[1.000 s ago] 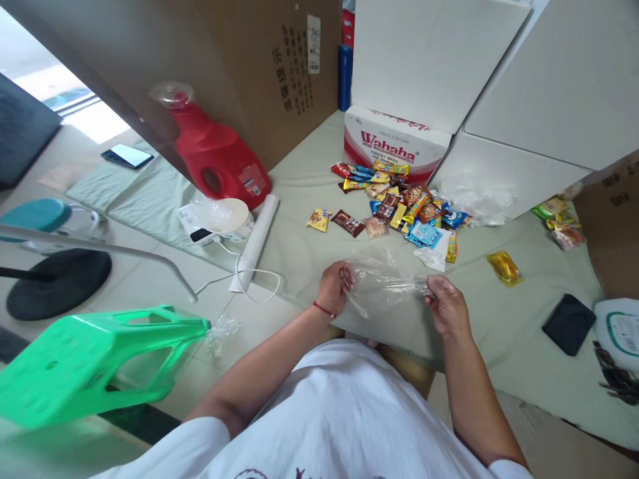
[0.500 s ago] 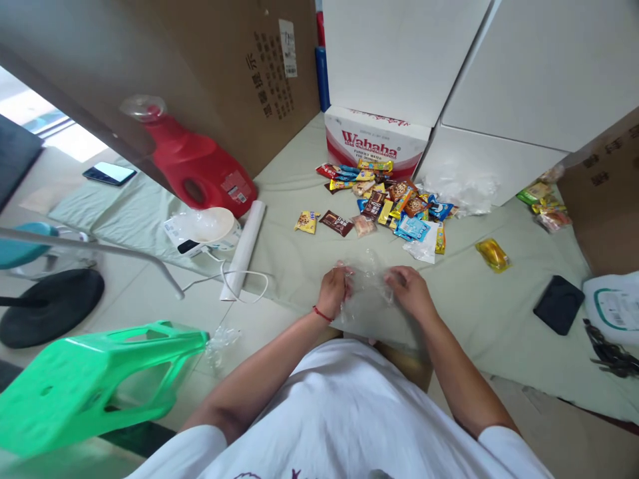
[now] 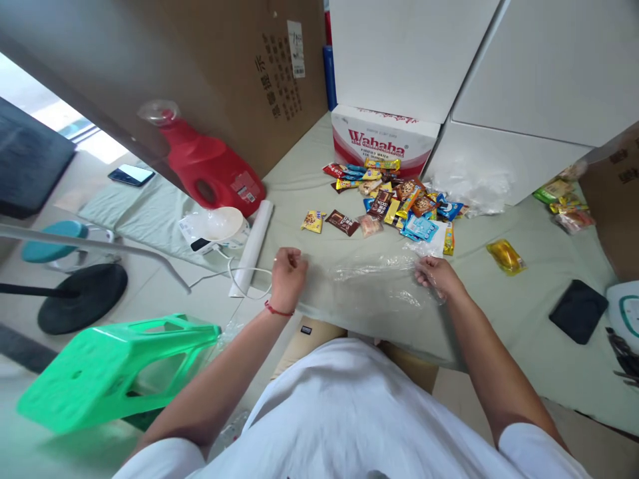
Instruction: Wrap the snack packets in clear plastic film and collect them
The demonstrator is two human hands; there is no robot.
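Note:
A clear plastic bag (image 3: 372, 283) is stretched wide in front of me over the pale green mat (image 3: 499, 313). My left hand (image 3: 288, 278), with a red string at the wrist, grips its left end in a closed fist. My right hand (image 3: 436, 275) pinches its right end. Just beyond the bag lies a pile of colourful snack packets (image 3: 394, 203).
A Wahaha carton (image 3: 382, 138) and white boxes stand behind the snacks. A red detergent jug (image 3: 210, 169), a white bowl (image 3: 219, 224), a paper roll (image 3: 252, 246) and a cable lie at left. A green stool (image 3: 114, 369) is near left. A yellow packet (image 3: 505, 256) and black pouch (image 3: 578, 311) lie right.
My hands, close together half a second ago with the bag bunched between them, have moved apart and pulled the bag out flat and wide. The view has shifted slightly.

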